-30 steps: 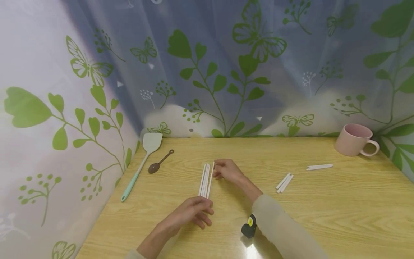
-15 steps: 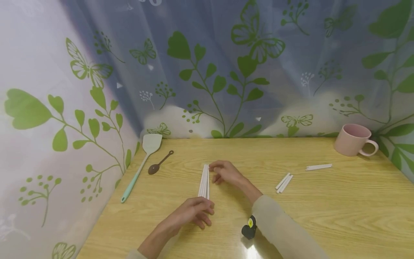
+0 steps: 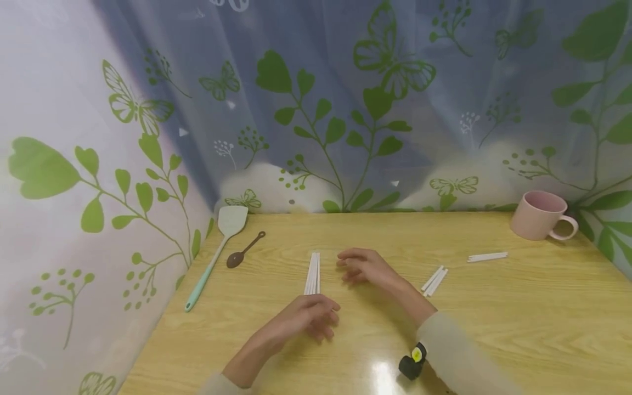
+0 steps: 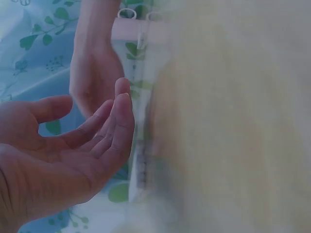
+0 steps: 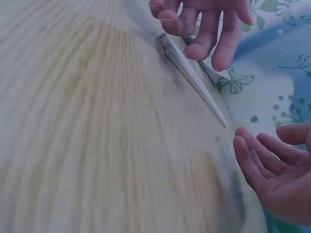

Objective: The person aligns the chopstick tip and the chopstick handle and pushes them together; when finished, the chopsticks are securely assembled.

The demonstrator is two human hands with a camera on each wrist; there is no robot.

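A bundle of several thin white sticks (image 3: pixel 313 274) lies lengthwise at the middle of the wooden table, its sticks side by side. My left hand (image 3: pixel 307 319) hovers over the near end of the bundle and hides it in the head view, fingers relaxed and slightly bent. To the right of the sticks is my right hand (image 3: pixel 369 269), apart from them, with loose fingers and nothing held. The right wrist view shows the bundle (image 5: pixel 197 80) lying between the two hands. In the left wrist view the palm of my left hand (image 4: pixel 73 158) holds nothing.
Two smaller groups of short white sticks, one nearer (image 3: pixel 434 281) and one farther (image 3: pixel 487 257), lie to the right. A pink mug (image 3: pixel 538 215) stands at the back right. On the left are a spatula (image 3: pixel 217 252) and a brown spoon (image 3: pixel 244 251). Patterned curtains border the table.
My right hand moved the outer stick left against the bundle, then drew away to the right. My left hand shifted slightly right, off the sticks' near end.
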